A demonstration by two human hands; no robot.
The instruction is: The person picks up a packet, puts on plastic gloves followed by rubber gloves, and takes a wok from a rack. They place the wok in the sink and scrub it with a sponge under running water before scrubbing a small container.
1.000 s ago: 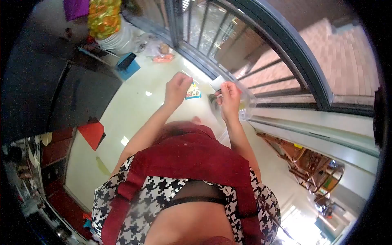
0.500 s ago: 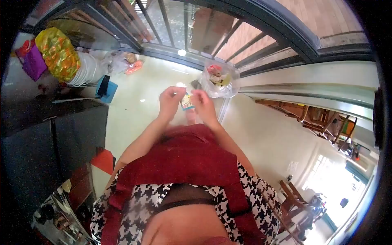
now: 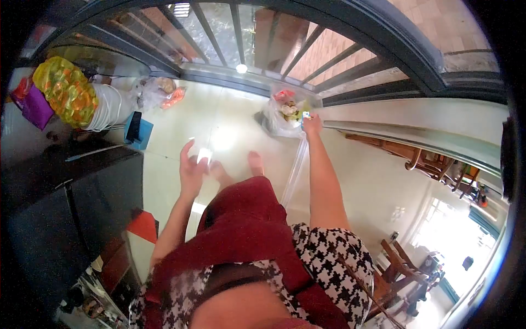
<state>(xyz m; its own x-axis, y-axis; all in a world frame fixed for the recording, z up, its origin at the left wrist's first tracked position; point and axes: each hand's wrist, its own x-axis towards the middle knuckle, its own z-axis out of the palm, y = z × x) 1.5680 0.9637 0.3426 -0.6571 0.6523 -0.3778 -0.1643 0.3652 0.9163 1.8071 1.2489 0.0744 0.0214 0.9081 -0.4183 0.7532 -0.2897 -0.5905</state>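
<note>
My right hand [image 3: 312, 126] reaches out to the far right, closed on a small printed packet [image 3: 304, 119] in blue, white and yellow. The packet is at the right edge of a clear plastic bag [image 3: 274, 122] that holds crumpled scraps and something red. My left hand [image 3: 192, 172] is in front of my body on the left, thumb and forefinger curled round a small bright white piece [image 3: 204, 156]. Blur and glare hide what kind of thing that piece is.
A barred glass door [image 3: 246, 33] stands ahead. Left are a yellow-orange bag [image 3: 64, 90] on a white container [image 3: 109, 107], a blue dustpan [image 3: 144, 134] and a dark cabinet [image 3: 104, 203]. Wooden chairs [image 3: 397, 263] are at the right.
My hands, which were together around the packet, have parted. The right hand has carried the packet rightward to the clear bag; the left has moved left and down with the white piece.
</note>
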